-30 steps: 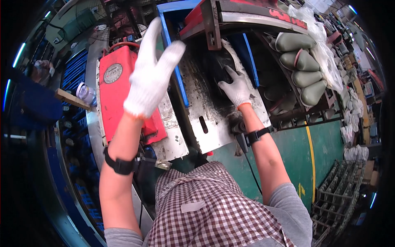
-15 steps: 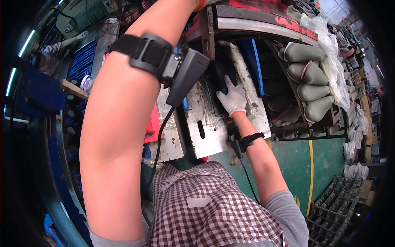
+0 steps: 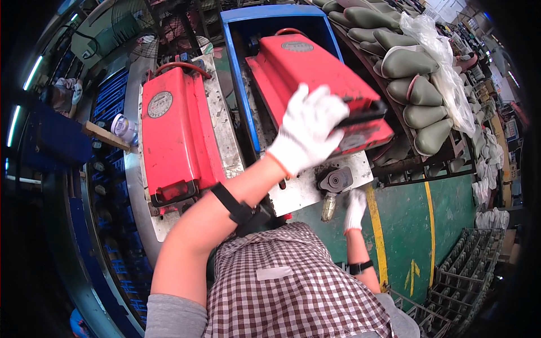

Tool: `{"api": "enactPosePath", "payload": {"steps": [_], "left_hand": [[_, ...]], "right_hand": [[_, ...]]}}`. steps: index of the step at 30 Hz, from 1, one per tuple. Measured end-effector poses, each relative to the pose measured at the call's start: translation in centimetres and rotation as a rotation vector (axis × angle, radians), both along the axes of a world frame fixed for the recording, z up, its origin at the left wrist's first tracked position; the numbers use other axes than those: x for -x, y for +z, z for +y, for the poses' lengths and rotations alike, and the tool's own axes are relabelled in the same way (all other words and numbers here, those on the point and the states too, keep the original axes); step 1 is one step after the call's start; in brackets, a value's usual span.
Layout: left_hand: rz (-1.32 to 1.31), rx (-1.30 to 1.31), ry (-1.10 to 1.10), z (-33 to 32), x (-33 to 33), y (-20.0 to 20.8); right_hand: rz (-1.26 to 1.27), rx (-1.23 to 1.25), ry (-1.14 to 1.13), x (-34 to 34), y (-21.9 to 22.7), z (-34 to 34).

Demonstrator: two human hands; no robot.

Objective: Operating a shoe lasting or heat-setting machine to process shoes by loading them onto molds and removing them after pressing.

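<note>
My left hand (image 3: pixel 310 127), in a white knit glove with an orange cuff, is over the front part of a red machine cover (image 3: pixel 307 70). Its fingers are apart beside the cover's black handle (image 3: pixel 363 115); blur hides whether they touch it. The cover lies lowered over a metal bed (image 3: pixel 293 194) inside a blue frame (image 3: pixel 239 84). Lower right, my gloved right hand (image 3: pixel 355 209) is beside the bed's front corner, fingers stretched upward with nothing visible in them. Near it, a dark round fitting (image 3: pixel 336 179) sits on the bed with a brass-coloured piece (image 3: pixel 328 207) below.
A second red-covered machine (image 3: pixel 172 129) stands to the left, with a clear bottle (image 3: pixel 124 128) beside it. Olive-green boots (image 3: pixel 422 90) are stacked on a rack at right, next to plastic sheeting (image 3: pixel 439 56). A metal rack (image 3: pixel 465 281) stands at lower right.
The red cover has come down over the bed. My left hand has dropped from the top of the picture to the cover's front. My right hand has moved off the bed toward the lower right.
</note>
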State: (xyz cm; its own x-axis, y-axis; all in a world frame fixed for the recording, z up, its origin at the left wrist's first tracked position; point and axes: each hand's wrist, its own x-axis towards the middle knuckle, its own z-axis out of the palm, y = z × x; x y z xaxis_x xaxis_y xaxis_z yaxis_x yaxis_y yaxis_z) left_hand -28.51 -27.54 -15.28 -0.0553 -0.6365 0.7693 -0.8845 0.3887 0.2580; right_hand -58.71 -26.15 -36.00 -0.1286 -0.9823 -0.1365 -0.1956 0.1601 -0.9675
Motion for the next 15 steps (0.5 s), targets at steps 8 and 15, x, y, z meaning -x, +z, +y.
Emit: {"api": "enactPosePath", "payload": {"steps": [8, 15], "left_hand": [[-0.077, 0.031, -0.03, 2.7, 2.7, -14.7], [-0.11, 0.04, -0.032, 2.3, 2.9, -16.9]], "right_hand": [[-0.632, -0.771, 0.456, -0.9, 4.6, 5.6], [-0.752, -0.978, 0.42, 1.2, 4.5, 4.5]]}}
